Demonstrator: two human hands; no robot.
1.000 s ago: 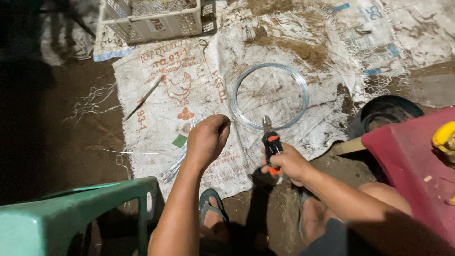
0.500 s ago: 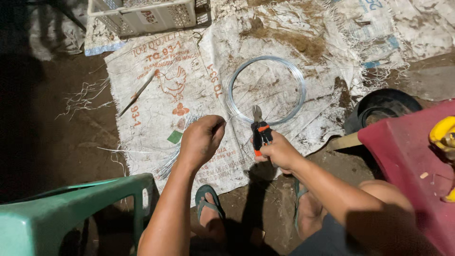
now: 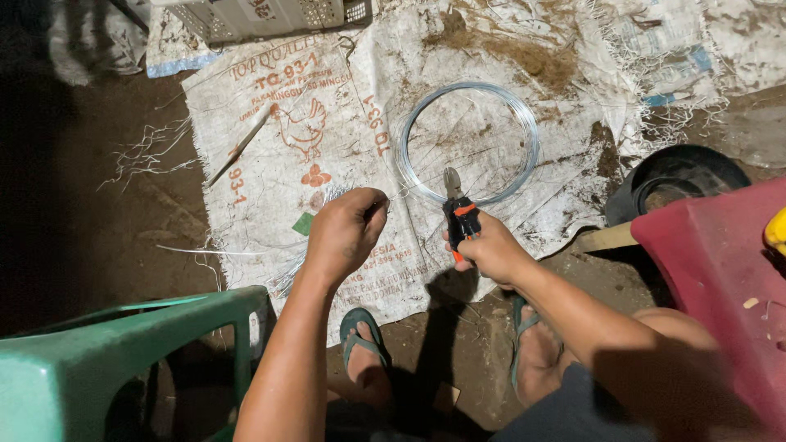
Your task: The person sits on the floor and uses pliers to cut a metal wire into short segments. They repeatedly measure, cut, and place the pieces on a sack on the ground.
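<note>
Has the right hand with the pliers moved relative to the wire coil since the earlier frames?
Cannot tell: the right hand holds the pliers at the near rim of the wire coil, as before; the camera itself shifted.

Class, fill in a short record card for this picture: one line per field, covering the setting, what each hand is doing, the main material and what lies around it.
Setting: dirt floor covered with a woven sack, lit from above
Left hand: closed in a fist, pinching a thin wire end
Right hand: gripping pliers with orange and black handles, jaws pointing at the coil
Main material: coil of silvery wire lying flat on the sack
Nearby: green plastic stool, red plastic seat, black tub, white crate
Feet: in sandals
</note>
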